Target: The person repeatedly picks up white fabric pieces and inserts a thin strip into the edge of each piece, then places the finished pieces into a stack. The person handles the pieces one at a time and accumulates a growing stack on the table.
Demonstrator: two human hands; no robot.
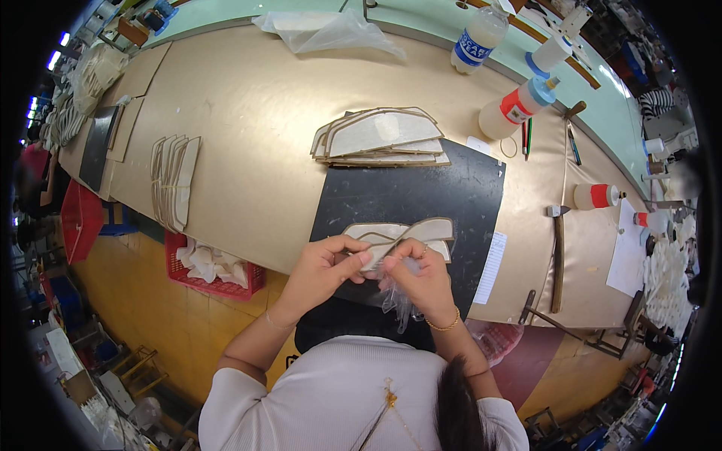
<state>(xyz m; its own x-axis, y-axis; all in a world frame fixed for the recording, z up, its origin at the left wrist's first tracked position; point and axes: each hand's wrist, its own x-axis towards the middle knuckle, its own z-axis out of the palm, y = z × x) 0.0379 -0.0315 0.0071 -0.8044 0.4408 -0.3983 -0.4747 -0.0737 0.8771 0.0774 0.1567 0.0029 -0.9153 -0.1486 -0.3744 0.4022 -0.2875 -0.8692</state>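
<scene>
My left hand [325,269] and my right hand [421,276] meet over the near edge of a black mat [410,197]. Both pinch the near end of a flat beige curved piece [421,229] that lies across a small pile of like pieces. My right hand also grips a crumpled clear plastic bag [396,299] that hangs below it. A larger stack of the same beige pieces [383,137] rests at the mat's far edge.
A fanned row of beige pieces [174,180] lies to the left on the tan table. Glue bottles [519,109], a water bottle [478,37], pens [526,137] and a hammer [557,259] stand to the right. A red basket [214,272] sits under the table edge.
</scene>
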